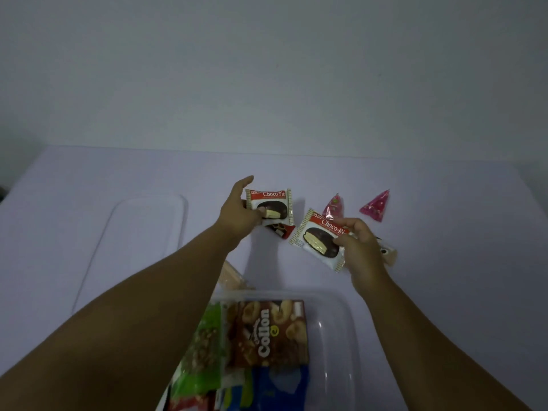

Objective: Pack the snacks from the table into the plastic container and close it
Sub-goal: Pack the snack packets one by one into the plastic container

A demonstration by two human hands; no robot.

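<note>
Head view, looking down at a pale tabletop (444, 292) with an open clear plastic container (335, 327) nearest the camera. Left of the container and farther back, its clear lid (133, 241) lies flat. Inside the container sit a green snack bag (204, 345), a brown Collon box (269, 333) and a blue packet (281, 387); the container's right half looks unfilled. Just beyond its far left rim lies a pale wafer pack (231, 275), partly hidden by the forearm.

Beyond the container, the left hand (237, 215) pinches a Choco Pie packet (271, 206) by its left edge, thumb across the front, over a small dark red wrapper (280, 229). Right of it, the right hand (361, 247) grips a second Choco Pie (318, 240) by its right end, fingers curled over the wrapper. Behind that hand lie two pink cone-shaped sweets (335, 207) (376, 206), and under it peeks a beige packet with cartoon eyes (387, 250).

The step appears to be carrying both pies back to the container. Doing it well likely means holding lightly by the wrapper so the soft cakes are not crushed, and laying them flat in the open right half, leaving room for the lid to seat.
</note>
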